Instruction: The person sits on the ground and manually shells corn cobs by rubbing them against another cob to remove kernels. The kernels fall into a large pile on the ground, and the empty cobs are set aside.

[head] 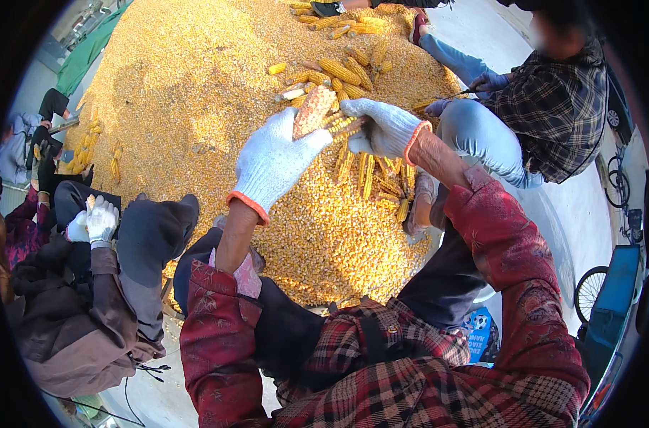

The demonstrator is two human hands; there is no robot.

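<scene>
In a white knit glove with an orange cuff, my left hand (281, 155) grips a mostly bare corncob (313, 111) between thumb and fingers. My right hand (386, 128), gloved alike, holds a partly shelled ear of corn (347, 127) that still carries rows of yellow kernels. The two cobs are close together; whether they touch cannot be told. Below my right hand, several partly shelled ears (366, 174) lie on a wide heap of loose corn kernels (196, 107). Beyond my hands are fuller yellow ears (343, 70).
A person in a plaid shirt (560, 112) sits at the right, holding a thin tool near an ear. At the left, a person in a dark jacket (73, 321) works with gloved hands. More people sit farther left. A blue cart (616, 283) and bicycles stand at the right.
</scene>
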